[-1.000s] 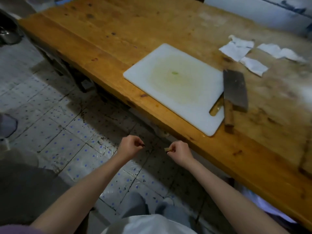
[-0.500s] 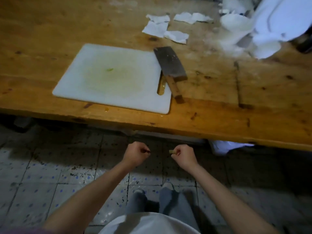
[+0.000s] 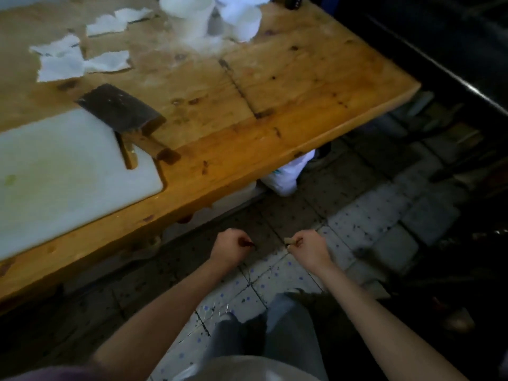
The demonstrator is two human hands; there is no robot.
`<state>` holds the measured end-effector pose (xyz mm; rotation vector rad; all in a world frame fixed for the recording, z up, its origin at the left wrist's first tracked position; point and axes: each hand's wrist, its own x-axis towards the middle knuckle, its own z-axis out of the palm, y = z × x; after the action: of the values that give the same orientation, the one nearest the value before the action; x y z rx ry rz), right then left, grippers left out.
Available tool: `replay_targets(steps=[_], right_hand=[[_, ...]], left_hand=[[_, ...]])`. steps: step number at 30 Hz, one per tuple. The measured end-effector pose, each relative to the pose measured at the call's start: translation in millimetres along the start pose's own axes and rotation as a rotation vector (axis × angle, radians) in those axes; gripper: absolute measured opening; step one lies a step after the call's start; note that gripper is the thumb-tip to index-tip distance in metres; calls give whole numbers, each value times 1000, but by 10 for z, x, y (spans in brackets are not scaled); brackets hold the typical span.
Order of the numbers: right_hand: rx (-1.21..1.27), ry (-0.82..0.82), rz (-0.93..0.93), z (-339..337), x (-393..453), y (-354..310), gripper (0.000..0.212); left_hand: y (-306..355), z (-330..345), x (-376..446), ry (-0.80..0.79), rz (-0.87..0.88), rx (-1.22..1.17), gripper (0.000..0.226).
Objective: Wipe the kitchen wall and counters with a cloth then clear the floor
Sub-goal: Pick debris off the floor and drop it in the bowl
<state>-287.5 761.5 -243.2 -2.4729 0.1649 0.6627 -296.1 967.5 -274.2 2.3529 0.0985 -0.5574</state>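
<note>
While fists hover, floor lies below fingers.

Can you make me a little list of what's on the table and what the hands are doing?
table: wooden table
cutting board: white cutting board on the table's left part
knife: cleaver, blade partly on the board
paper: torn white paper scraps behind the cleaver
left hand: left hand curled over the floor
right hand: right hand pinches a small tan bit

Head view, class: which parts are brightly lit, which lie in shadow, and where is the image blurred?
Head view: the wooden table is brightest; the floor under it and the right side sink into deep shadow; the white containers at the top edge are smeared by motion blur; both hands stay fairly sharp.
</note>
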Motion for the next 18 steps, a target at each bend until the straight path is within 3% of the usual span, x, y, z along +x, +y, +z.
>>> replay_targets(steps=[7, 11, 18], right_hand=[[24, 131, 126, -646, 82, 698, 41], [87, 187, 178, -1023, 229, 1049, 17], [191, 257, 259, -1612, 582, 1490, 15]], left_hand=[[862, 303, 635, -64, 141, -1, 10], [1347, 487, 1020, -90, 188, 18, 9], [2167, 727, 1632, -104, 289, 26, 11]])
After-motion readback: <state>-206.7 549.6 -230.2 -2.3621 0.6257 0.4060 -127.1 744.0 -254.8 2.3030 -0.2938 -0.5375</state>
